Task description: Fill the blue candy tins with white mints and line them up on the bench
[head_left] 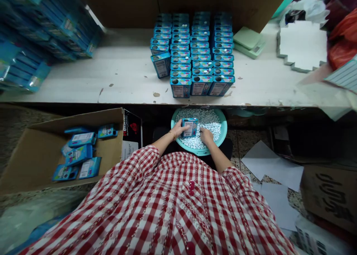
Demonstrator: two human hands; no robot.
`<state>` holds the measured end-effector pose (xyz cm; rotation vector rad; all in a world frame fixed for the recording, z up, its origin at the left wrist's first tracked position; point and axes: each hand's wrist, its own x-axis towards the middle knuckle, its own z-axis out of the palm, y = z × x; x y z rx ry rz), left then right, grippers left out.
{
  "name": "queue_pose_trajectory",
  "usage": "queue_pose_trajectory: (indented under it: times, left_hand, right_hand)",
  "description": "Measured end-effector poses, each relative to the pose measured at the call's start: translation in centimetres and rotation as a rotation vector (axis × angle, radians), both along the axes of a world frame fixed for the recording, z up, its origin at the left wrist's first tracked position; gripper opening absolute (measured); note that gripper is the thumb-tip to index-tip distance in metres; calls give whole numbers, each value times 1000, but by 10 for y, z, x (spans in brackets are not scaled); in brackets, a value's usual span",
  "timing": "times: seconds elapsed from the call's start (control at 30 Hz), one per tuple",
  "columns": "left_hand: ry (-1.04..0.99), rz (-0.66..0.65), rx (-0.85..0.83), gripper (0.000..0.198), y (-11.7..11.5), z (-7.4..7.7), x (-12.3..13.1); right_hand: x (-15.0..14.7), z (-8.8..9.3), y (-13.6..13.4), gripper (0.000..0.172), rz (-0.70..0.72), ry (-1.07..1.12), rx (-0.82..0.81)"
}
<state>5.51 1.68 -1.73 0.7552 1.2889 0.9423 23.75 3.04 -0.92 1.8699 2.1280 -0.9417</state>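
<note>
My left hand [177,130] is closed around a small blue candy box [190,128], holding it over a turquoise basin [224,130] full of small white candies [216,129]. The box stands roughly upright, a printed panel facing me. My right hand [206,136] is just right of the box, low at the surface of the candies. Its fingers are curled together, and what they hold, if anything, is hidden. The basin sits at my lap, partly beneath the table edge. On the table, rows of similar blue boxes [180,87] stand upright, a few white candies lying on their tops.
An open cardboard box [111,151] at the left holds several blue boxes. More blue boxes are stacked at the table's back left [69,28]. A pale green scale [248,39] and flat white card pieces [302,45] lie to the right. Paper sheets [272,165] cover some floor.
</note>
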Motion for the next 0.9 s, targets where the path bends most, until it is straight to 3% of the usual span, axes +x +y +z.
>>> queue_pose_trajectory:
  times: [0.13, 0.23, 0.37, 0.5, 0.6, 0.73, 0.9]
  left_hand:
    - [4, 11, 140, 43, -9, 16, -21]
    - [158, 8, 292, 44, -14, 26, -44]
    - [436, -40, 376, 42, -15, 30, -54]
    - [602, -108, 413, 42, -13, 30, -38]
    - [675, -180, 472, 40, -12, 31, -24]
    - [761, -250, 523, 40, -11, 33, -15]
    - [795, -269, 544, 40, -12, 31, -14]
  right_hand:
    - [19, 1, 6, 32, -3, 166, -16]
    - [34, 11, 10, 32, -18, 267, -27]
    - [47, 38, 17, 34, -69, 427, -16]
    - [50, 73, 24, 34, 12, 503, -30]
    - [41, 101, 29, 34, 128, 373, -31]
    - [18, 135, 33, 38, 282, 30, 39]
    - [-8, 165, 29, 40, 350, -252, 82]
